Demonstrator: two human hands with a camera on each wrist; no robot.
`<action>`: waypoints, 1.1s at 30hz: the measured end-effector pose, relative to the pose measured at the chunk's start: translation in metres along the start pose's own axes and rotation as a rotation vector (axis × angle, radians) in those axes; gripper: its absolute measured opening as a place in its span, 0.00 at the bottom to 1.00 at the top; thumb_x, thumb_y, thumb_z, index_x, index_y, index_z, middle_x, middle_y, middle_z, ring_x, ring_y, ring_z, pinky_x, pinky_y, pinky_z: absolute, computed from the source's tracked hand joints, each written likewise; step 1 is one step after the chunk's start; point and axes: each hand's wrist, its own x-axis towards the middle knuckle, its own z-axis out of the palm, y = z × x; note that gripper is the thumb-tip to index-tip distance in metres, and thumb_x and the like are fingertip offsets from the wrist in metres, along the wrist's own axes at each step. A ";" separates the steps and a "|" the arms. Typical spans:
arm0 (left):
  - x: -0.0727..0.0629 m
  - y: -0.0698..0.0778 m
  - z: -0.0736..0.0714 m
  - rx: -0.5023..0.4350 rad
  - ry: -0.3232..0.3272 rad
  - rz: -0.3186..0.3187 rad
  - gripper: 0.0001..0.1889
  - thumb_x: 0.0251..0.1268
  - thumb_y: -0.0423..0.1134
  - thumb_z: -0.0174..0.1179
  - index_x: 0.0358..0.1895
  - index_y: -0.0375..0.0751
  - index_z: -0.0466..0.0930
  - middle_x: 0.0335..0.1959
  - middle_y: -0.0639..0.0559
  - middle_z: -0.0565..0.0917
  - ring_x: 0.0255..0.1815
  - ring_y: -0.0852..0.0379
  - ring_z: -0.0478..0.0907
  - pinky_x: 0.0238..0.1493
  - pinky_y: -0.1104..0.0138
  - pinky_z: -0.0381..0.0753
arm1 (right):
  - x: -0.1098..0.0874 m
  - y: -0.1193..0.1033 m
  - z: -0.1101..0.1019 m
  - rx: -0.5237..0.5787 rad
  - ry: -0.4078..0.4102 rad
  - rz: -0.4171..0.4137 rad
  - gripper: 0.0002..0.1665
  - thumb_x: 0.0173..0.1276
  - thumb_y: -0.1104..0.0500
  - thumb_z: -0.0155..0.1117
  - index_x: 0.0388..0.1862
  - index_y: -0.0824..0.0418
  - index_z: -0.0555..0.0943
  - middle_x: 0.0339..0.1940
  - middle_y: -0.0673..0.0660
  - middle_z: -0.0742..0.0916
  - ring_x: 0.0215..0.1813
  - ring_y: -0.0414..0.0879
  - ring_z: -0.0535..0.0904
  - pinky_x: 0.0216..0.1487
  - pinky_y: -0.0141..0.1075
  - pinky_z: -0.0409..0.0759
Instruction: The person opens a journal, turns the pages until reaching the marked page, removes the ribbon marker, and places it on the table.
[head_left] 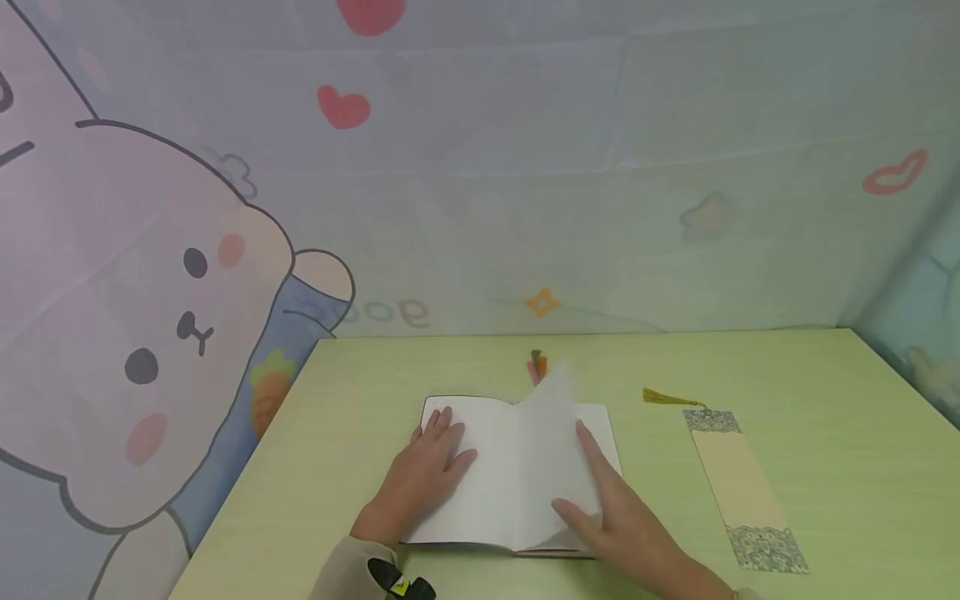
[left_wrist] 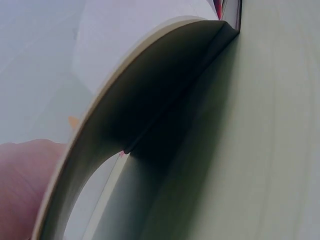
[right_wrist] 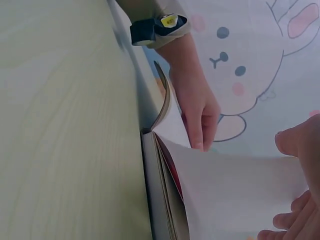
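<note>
An open book with blank white pages lies in front of me. My left hand rests on its left page with the fingers stretched out. In the left wrist view, the left-side leaves arch up off the table, and part of that hand shows at the lower left. A single page stands partly raised over the right side. Against it is my right hand, its index finger stretched along the page's outer edge and its thumb apart from the fingers. Some right fingertips are hidden in the head view.
Right of the book lies a cream bookmark with patterned ends and a yellow tassel. Pink, green and orange strands poke out past the book's far edge. A printed cloth hangs behind the pale green table.
</note>
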 end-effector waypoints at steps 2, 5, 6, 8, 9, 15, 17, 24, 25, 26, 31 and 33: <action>0.000 0.000 0.000 -0.001 0.007 0.006 0.27 0.69 0.53 0.48 0.62 0.36 0.70 0.68 0.39 0.62 0.70 0.43 0.54 0.66 0.48 0.55 | 0.002 -0.004 0.004 0.005 -0.006 -0.008 0.51 0.64 0.49 0.63 0.76 0.54 0.42 0.74 0.55 0.56 0.72 0.49 0.54 0.64 0.18 0.45; -0.001 -0.001 -0.002 -0.004 0.009 0.011 0.27 0.69 0.53 0.48 0.63 0.37 0.70 0.68 0.39 0.62 0.70 0.43 0.54 0.67 0.49 0.54 | 0.004 -0.010 0.010 -0.005 -0.020 -0.048 0.51 0.65 0.49 0.62 0.76 0.55 0.43 0.75 0.54 0.56 0.72 0.47 0.54 0.65 0.20 0.46; -0.002 -0.002 -0.003 -0.005 0.008 0.011 0.28 0.69 0.53 0.48 0.63 0.37 0.69 0.69 0.39 0.62 0.70 0.43 0.54 0.67 0.49 0.54 | 0.004 -0.011 0.013 -0.023 -0.026 -0.072 0.50 0.65 0.48 0.61 0.76 0.56 0.43 0.74 0.54 0.57 0.72 0.46 0.54 0.65 0.20 0.46; -0.002 -0.003 -0.004 0.002 0.002 0.008 0.28 0.69 0.53 0.47 0.64 0.37 0.68 0.69 0.40 0.61 0.71 0.44 0.53 0.68 0.51 0.53 | 0.005 -0.013 0.018 -0.050 -0.027 -0.143 0.50 0.65 0.49 0.62 0.75 0.61 0.44 0.74 0.57 0.57 0.72 0.47 0.54 0.66 0.22 0.46; -0.002 -0.004 -0.004 0.003 0.003 0.007 0.28 0.69 0.54 0.47 0.64 0.37 0.68 0.69 0.41 0.61 0.71 0.45 0.53 0.68 0.51 0.53 | 0.006 -0.013 0.020 -0.065 -0.024 -0.182 0.49 0.65 0.50 0.61 0.75 0.63 0.45 0.74 0.60 0.58 0.72 0.49 0.55 0.67 0.23 0.46; -0.004 -0.007 -0.008 -0.003 0.019 0.025 0.28 0.70 0.53 0.47 0.64 0.38 0.69 0.69 0.43 0.62 0.71 0.46 0.54 0.68 0.53 0.53 | 0.010 -0.014 0.030 -0.126 -0.011 -0.350 0.45 0.68 0.48 0.58 0.72 0.70 0.50 0.72 0.66 0.60 0.71 0.54 0.56 0.69 0.31 0.49; -0.005 -0.008 -0.009 -0.013 0.031 0.038 0.27 0.70 0.52 0.47 0.63 0.37 0.69 0.68 0.43 0.63 0.71 0.46 0.54 0.68 0.54 0.53 | 0.011 -0.014 0.033 -0.146 -0.016 -0.382 0.44 0.68 0.47 0.57 0.71 0.70 0.52 0.71 0.66 0.60 0.71 0.56 0.56 0.69 0.33 0.51; -0.007 -0.008 -0.012 -0.017 0.065 0.066 0.24 0.72 0.50 0.46 0.61 0.37 0.72 0.67 0.43 0.65 0.70 0.48 0.56 0.68 0.54 0.54 | 0.015 -0.013 0.044 -0.256 -0.043 -0.461 0.36 0.67 0.46 0.57 0.67 0.66 0.65 0.69 0.65 0.65 0.69 0.55 0.61 0.64 0.46 0.64; -0.007 -0.008 -0.012 -0.019 0.065 0.065 0.24 0.72 0.50 0.45 0.62 0.37 0.72 0.67 0.43 0.65 0.70 0.48 0.56 0.68 0.54 0.54 | 0.016 -0.013 0.045 -0.266 -0.048 -0.469 0.35 0.67 0.46 0.57 0.66 0.65 0.66 0.69 0.64 0.66 0.69 0.55 0.61 0.63 0.47 0.65; -0.007 -0.008 -0.012 -0.022 0.067 0.062 0.24 0.72 0.50 0.45 0.62 0.38 0.72 0.67 0.44 0.65 0.70 0.48 0.56 0.68 0.54 0.54 | 0.016 -0.013 0.046 -0.283 -0.050 -0.482 0.34 0.68 0.45 0.56 0.65 0.65 0.67 0.69 0.64 0.66 0.69 0.55 0.62 0.62 0.48 0.66; -0.007 -0.008 -0.011 -0.057 0.074 0.028 0.28 0.74 0.53 0.39 0.64 0.37 0.68 0.68 0.46 0.65 0.71 0.50 0.55 0.69 0.55 0.53 | 0.020 -0.015 0.053 -0.363 -0.089 -0.543 0.30 0.69 0.46 0.53 0.62 0.64 0.71 0.66 0.63 0.70 0.68 0.55 0.64 0.61 0.49 0.67; -0.007 -0.007 -0.011 -0.066 0.073 0.016 0.30 0.74 0.55 0.36 0.66 0.37 0.66 0.68 0.46 0.64 0.71 0.51 0.54 0.69 0.56 0.53 | 0.022 -0.015 0.056 -0.399 -0.118 -0.556 0.29 0.70 0.46 0.52 0.62 0.64 0.71 0.66 0.63 0.71 0.68 0.55 0.64 0.62 0.49 0.67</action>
